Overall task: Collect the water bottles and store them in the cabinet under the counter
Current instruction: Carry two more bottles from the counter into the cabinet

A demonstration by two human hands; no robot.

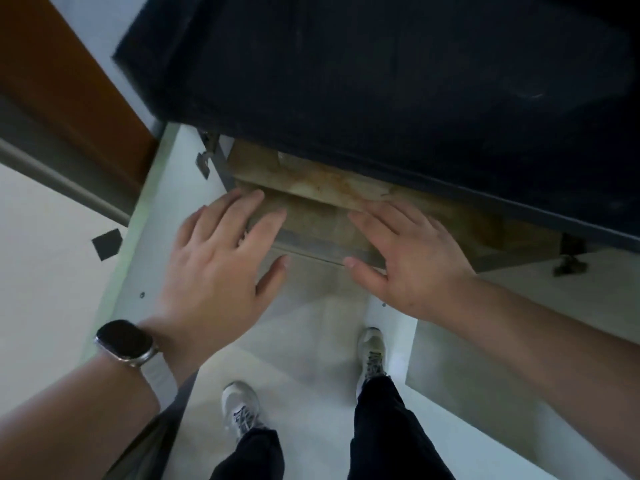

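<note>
A person stands at a dark counter (381,81) and looks straight down. Under the counter is the cabinet (322,199), and both of its doors are swung wide open. The left door (162,244) is white and has a metal hinge near the top. The right door (478,386) sticks out toward the person on the other side. Inside the cabinet you can see a brown, stained bottom board.

Both hands are out in front of the opening. The left hand (221,261) is flat and spread, palm down, with its fingers pointing at the cabinet. The right hand (412,265) is the same – flat, spread, palm down. Neither hand holds anything. The two thumbs point at each other with a gap between them. I cannot tell if the fingertips touch the cabinet board or just hang over it.

Where the water bottles are I cannot tell from this view – the picture is a bit blurry too.

On the left wrist is a watch (124,341) with a dark face and a pale strap. Down below are two grey shoes (240,407) and black trousers on a pale floor (311,358). A small black square (107,244) lies on the floor at the left, just past the left door.
</note>
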